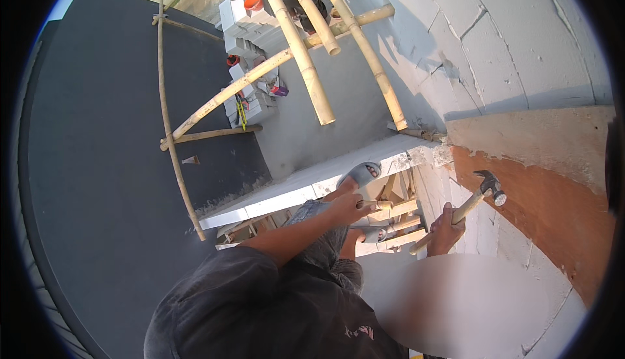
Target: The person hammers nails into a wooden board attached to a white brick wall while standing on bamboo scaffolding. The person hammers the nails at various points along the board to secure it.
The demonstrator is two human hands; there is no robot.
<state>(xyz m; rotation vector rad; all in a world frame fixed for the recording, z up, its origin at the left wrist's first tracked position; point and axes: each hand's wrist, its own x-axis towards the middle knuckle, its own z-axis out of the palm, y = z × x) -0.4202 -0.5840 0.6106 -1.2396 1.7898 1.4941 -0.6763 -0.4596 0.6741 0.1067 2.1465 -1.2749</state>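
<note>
My right hand (445, 234) is wrapped round the wooden handle of a claw hammer (466, 208). The hammer's metal head points up and to the right, close to the reddish-brown board (521, 193) along the wall. My left hand (346, 210) is closed at a light piece of bamboo (379, 205), whose cut end sticks out to the right of the fingers. The rest of that piece is hidden by the hand. Both my feet are in grey sandals; one sandal (364, 172) is on the white block ledge (306, 193), the other lower down among wooden bars.
Bamboo poles (228, 98) form a scaffold ahead, several with free ends pointing toward me. Far below are stacked white blocks (242, 20), an orange bucket (253, 2) and a partly hidden person. A dark wall (97, 163) rises at left, a pale block wall (521, 40) at right.
</note>
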